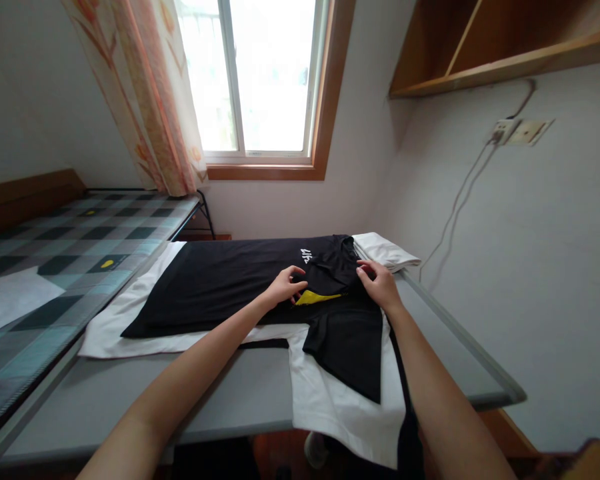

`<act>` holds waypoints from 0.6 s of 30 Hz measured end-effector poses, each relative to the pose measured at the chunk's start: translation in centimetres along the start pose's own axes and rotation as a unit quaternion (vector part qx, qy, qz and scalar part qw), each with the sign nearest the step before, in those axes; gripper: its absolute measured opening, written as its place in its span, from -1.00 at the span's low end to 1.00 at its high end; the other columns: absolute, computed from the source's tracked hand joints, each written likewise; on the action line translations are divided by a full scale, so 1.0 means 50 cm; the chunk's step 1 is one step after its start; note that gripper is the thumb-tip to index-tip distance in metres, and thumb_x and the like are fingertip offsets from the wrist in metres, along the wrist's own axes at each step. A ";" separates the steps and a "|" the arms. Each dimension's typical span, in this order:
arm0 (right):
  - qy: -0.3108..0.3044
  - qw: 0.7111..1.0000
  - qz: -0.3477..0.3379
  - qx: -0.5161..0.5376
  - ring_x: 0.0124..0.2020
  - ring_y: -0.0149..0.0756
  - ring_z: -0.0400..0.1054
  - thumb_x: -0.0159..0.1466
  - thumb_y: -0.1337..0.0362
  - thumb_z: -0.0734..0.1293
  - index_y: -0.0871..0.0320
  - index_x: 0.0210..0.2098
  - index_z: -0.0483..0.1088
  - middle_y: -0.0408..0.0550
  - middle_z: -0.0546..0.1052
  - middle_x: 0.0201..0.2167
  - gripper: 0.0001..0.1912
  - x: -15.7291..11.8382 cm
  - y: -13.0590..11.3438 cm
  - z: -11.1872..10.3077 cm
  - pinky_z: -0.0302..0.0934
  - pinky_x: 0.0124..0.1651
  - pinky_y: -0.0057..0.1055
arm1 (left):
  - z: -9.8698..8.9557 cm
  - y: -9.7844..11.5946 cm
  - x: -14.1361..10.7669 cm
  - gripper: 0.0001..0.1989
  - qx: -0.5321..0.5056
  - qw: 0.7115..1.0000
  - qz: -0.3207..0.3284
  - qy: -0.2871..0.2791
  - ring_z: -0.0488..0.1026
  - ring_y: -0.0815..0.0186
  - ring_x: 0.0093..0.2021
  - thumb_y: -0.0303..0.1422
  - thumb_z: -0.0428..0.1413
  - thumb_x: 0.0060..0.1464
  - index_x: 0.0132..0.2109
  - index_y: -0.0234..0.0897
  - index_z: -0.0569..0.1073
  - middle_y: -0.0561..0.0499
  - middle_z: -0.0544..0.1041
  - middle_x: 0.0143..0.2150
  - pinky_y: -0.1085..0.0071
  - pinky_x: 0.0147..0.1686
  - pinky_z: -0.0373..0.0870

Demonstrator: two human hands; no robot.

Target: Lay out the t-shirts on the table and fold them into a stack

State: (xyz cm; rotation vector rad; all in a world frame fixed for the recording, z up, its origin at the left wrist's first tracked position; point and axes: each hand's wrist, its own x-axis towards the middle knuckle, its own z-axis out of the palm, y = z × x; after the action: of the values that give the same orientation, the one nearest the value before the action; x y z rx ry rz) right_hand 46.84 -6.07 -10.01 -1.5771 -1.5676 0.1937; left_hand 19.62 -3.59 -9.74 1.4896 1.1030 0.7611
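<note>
Black shirt (225, 273): laid out at the centre of the frame, hem toward the left, collar toward the right, one sleeve pointing to the lower right.
White shirt (347, 400): beneath it, showing along the left and lower edges.
Left hand (286, 285): at frame centre, fingers curled at the black fabric beside a yellow patch (317, 297); cannot tell whether it pinches the cloth.
Right hand (380, 285): right of centre near the collar, thumb and forefinger bent toward each other; cannot tell whether they close on fabric.
Grey table (235, 393): under the shirts, across the lower frame.
Checked bed (55, 233): left side.
</note>
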 end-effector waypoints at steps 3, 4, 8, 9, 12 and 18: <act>-0.027 0.992 0.044 -0.117 -0.16 -0.07 0.44 0.17 0.03 0.29 0.12 -0.20 0.52 0.06 0.59 -0.26 -0.64 0.002 0.025 0.003 0.25 -0.01 -0.11 | 0.000 0.006 -0.004 -0.71 0.022 0.999 -0.016 -0.018 0.45 0.42 -0.55 -0.44 0.23 0.02 -0.08 -0.35 0.41 0.17 0.37 -0.60 0.64 -0.69 0.28; -0.039 0.988 0.059 -0.140 -0.16 -0.06 0.43 0.16 0.00 0.30 0.11 -0.24 0.53 0.06 0.59 -0.26 -0.65 0.002 0.032 0.004 0.25 -0.03 -0.12 | -0.001 0.007 -0.006 -0.70 0.026 0.999 -0.022 -0.023 0.45 0.42 -0.55 -0.43 0.24 0.01 -0.08 -0.36 0.42 0.17 0.38 -0.61 0.64 -0.70 0.27; -0.065 0.988 0.061 -0.122 -0.27 -0.12 0.44 0.15 -0.03 0.29 0.12 -0.40 0.52 0.04 0.59 -0.34 -0.64 0.007 0.052 0.007 0.27 -0.17 -0.23 | -0.001 0.007 -0.008 -0.69 0.005 0.999 -0.016 -0.034 0.42 0.45 -0.60 -0.44 0.28 -0.05 -0.11 -0.36 0.45 0.17 0.42 -0.63 0.63 -0.69 0.29; -0.063 0.991 0.061 -0.105 -0.32 -0.15 0.43 0.14 -0.03 0.28 0.13 -0.41 0.51 0.03 0.58 -0.39 -0.64 0.008 0.056 0.007 0.27 -0.23 -0.27 | -0.002 0.005 -0.008 -0.69 -0.004 0.999 -0.014 -0.040 0.41 0.47 -0.62 -0.46 0.29 -0.07 -0.13 -0.37 0.46 0.17 0.42 -0.64 0.61 -0.67 0.32; -0.049 0.991 0.079 -0.093 -0.42 -0.21 0.40 0.11 -0.01 0.31 0.14 -0.47 0.49 -0.02 0.54 -0.49 -0.67 0.012 0.067 0.004 0.24 -0.33 -0.34 | -0.006 0.000 -0.007 -0.67 -0.024 0.996 -0.026 -0.085 0.41 0.46 -0.66 -0.53 0.31 -0.17 -0.19 -0.40 0.46 0.14 0.46 -0.64 0.53 -0.60 0.41; -0.070 0.987 0.101 -0.101 -0.43 -0.21 0.40 0.13 0.01 0.32 0.10 -0.56 0.46 -0.05 0.51 -0.56 -0.69 0.010 0.068 -0.003 0.23 -0.33 -0.35 | -0.003 0.005 -0.011 -0.76 0.011 0.992 -0.052 -0.114 0.40 0.45 -0.67 -0.53 0.28 -0.16 -0.27 -0.41 0.46 0.10 0.47 -0.65 0.51 -0.58 0.41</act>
State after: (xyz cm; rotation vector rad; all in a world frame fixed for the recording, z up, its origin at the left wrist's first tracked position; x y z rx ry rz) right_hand 49.51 -5.08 -11.90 -1.9198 -1.5724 0.2685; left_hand 19.37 -4.04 -9.42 1.4854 1.0092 0.4943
